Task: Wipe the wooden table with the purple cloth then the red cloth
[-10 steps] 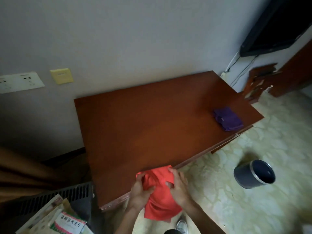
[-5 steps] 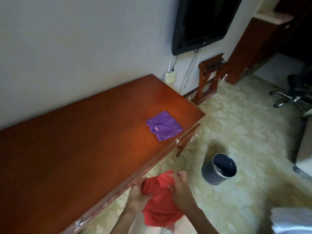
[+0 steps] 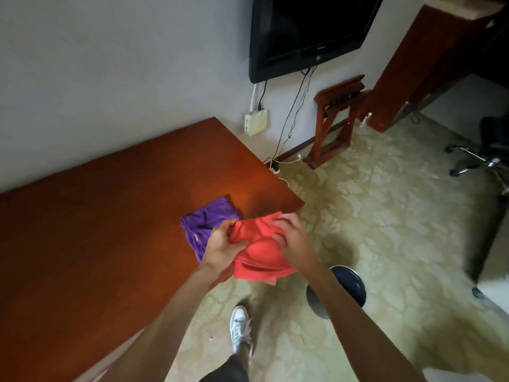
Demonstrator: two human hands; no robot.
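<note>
The red cloth [image 3: 257, 250] is bunched between both my hands at the right end of the wooden table [image 3: 96, 230], over its front corner. My left hand [image 3: 221, 245] grips the cloth's left side and my right hand [image 3: 293, 239] grips its right side. The purple cloth [image 3: 205, 220] lies flat on the table just left of the red one, partly hidden behind my left hand.
A dark waste bin [image 3: 348, 283] stands on the floor behind my right forearm. A wall-mounted TV [image 3: 308, 31], cables, a folded wooden stand [image 3: 334, 119] and an office chair [image 3: 484, 158] are to the right. My white shoe [image 3: 239, 326] is on the patterned floor.
I have moved right along the table, carrying the red cloth in both hands. It is now beside the purple cloth at the right end.
</note>
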